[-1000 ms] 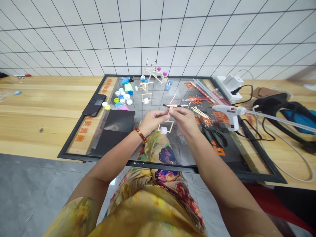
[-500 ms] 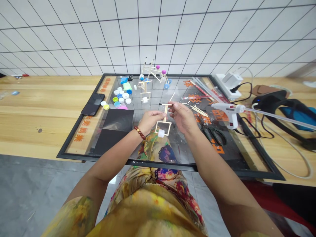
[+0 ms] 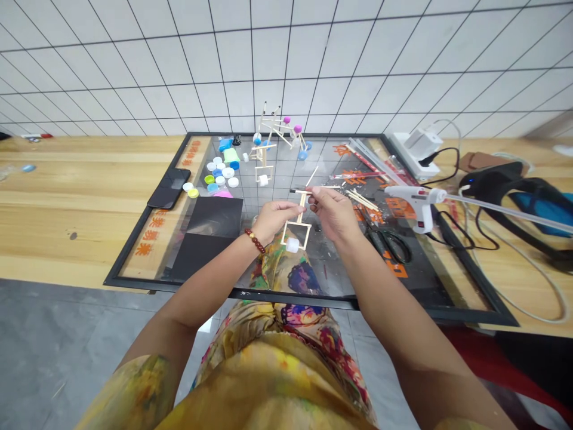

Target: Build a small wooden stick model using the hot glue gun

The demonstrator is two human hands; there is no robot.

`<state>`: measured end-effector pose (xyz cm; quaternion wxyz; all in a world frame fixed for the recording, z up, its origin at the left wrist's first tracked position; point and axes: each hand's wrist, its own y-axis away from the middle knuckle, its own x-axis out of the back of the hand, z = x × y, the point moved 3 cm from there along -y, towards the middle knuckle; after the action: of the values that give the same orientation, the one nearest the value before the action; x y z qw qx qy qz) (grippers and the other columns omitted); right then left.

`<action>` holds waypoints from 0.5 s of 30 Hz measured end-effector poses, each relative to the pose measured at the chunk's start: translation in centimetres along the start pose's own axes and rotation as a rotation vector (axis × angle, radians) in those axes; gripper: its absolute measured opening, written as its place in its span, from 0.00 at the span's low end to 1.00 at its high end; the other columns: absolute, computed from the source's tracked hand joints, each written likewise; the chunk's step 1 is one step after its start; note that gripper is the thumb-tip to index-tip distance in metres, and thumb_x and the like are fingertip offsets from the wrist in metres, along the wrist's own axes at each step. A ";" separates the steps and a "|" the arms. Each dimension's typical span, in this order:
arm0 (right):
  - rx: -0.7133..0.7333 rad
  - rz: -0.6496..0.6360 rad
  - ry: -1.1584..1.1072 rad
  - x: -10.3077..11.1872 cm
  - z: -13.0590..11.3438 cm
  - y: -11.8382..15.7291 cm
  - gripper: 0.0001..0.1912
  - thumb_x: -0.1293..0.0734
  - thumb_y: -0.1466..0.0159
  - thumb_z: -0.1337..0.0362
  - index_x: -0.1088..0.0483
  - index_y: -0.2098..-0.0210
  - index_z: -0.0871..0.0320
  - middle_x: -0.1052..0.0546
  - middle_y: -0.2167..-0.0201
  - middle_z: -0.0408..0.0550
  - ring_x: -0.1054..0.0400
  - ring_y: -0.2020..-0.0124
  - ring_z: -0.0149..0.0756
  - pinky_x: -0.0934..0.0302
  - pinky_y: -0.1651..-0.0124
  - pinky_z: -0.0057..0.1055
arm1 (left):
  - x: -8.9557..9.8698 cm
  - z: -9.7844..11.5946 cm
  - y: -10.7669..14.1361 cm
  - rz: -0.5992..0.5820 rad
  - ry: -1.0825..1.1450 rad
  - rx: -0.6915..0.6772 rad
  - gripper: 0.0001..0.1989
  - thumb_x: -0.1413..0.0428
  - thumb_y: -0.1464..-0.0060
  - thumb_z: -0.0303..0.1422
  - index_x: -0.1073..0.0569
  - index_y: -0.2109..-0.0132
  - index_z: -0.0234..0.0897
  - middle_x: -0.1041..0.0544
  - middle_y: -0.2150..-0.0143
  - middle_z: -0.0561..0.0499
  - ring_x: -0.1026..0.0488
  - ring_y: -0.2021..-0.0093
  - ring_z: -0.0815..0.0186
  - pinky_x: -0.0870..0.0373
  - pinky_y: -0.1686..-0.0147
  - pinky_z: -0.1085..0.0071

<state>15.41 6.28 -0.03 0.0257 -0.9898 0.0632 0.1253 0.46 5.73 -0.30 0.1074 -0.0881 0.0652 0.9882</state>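
Observation:
Between my hands is a small wooden stick frame point(image 3: 297, 224), a square with an upright post and a white block point(image 3: 292, 245) at its near side. My left hand point(image 3: 278, 220) pinches the post. A dark-tipped matchstick point(image 3: 301, 192) lies across the top of the post, and my right hand point(image 3: 333, 210) has its thumb and fingers closed on that stick's right end. Glue at the joint is too small to make out. The frame's reflection shows in the glass top point(image 3: 259, 206) beyond it.
At the back stand stick models with coloured balls point(image 3: 280, 134). Bottle caps point(image 3: 219, 173), a phone point(image 3: 169, 189) and black sheets point(image 3: 208, 236) lie left. Right are loose sticks point(image 3: 362, 200), scissors point(image 3: 394, 245), a glue gun point(image 3: 418, 203) and a power strip point(image 3: 414, 158).
The right fingers have shifted slightly left and down along the matchstick. The stick frame has dropped a touch; the left hand keeps its pinch.

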 end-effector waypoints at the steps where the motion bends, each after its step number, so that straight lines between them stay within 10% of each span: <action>1: -0.008 0.003 -0.014 0.1 -0.1 -0.1 0.19 0.26 0.51 0.47 0.22 0.66 0.52 0.21 0.65 0.44 0.33 0.70 0.28 0.38 0.68 0.28 | 0.2 -0.1 -0.2 0.029 -0.009 0.012 0.13 0.30 0.65 0.39 0.19 0.73 0.35 0.23 0.74 0.48 0.30 0.70 0.67 0.34 0.63 0.68; 15: -0.009 0.136 0.096 1.4 1.5 -1.3 0.18 0.28 0.50 0.48 0.23 0.67 0.55 0.22 0.67 0.43 0.36 0.73 0.25 0.45 0.70 0.25 | 3.2 0.3 -1.4 0.056 -0.554 0.037 0.17 0.37 0.56 0.43 0.26 0.82 0.37 0.33 0.84 0.52 0.41 0.82 0.70 0.45 0.77 0.69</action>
<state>16.57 7.52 -1.83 0.0097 -0.9881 0.1310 0.0796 -2.33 7.81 -0.74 0.0954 0.1895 0.0539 0.9757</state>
